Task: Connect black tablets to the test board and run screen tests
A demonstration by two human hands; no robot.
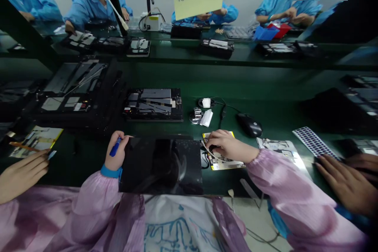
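Note:
My left hand, with a blue wristband, is closed on the left edge of a black tablet. A blue marker pen is also tucked in its fingers. The tablet's dark glossy face is towards me, near the table's front edge. My right hand is curled just right of the tablet, its fingertips pinching at a white cable. Under that hand lies a yellow-edged circuit panel. The fingertips partly hide the cable, so its end does not show.
Opened tablets and a tall stack of them stand behind and left. A mouse, coiled cable and keypad sheet lie right. Co-workers' hands flank me. A shelf runs across the back.

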